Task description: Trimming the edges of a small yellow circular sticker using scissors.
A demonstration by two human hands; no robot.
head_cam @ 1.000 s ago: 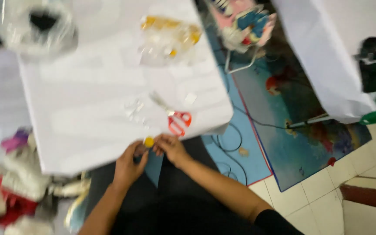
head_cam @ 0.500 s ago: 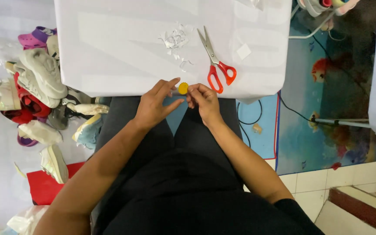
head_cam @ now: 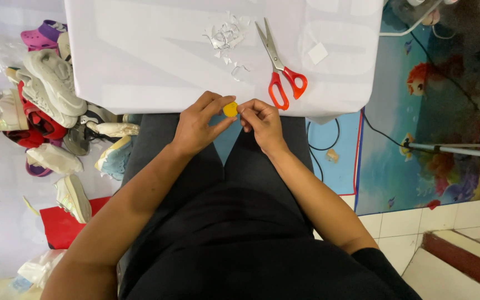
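Both hands meet just below the near edge of the counter [head_cam: 156, 66], over the lap. Left hand [head_cam: 195, 125] is curled, thumb and fingers pinched on a small round yellow piece [head_cam: 230, 109]; right hand [head_cam: 261, 121] is also curled, fingertips closed on the same yellow piece from the other side. The piece sits between the two hands, off the counter, just short of its edge; too small to tell what it is. Counter is covered in white sheet. On it, near the edge: orange-handled scissors [head_cam: 280, 65], blades shut, tips pointing away from the person, handles just beyond the right hand. Left of the scissors, a scatter of clear/white plastic scraps [head_cam: 226, 39], well apart from the hands. Right of the scissors, a small white square tag [head_cam: 318, 53] lying flat, blank as far as can be seen. Left of the person, on the floor: pile of shoes [head_cam: 48, 94], mostly white, some red and purple, plus a flat red sheet [head_cam: 65, 228] and a crumpled clear bag [head_cam: 40, 269] at bottom left. Right side: blue floor mat [head_cam: 445, 133] printed with orange fish, black cables [head_cam: 323, 139] running over it, a thin metal stand leg [head_cam: 451, 149] crossing it. White floor tiles [head_cam: 418, 222] past the mat edge.
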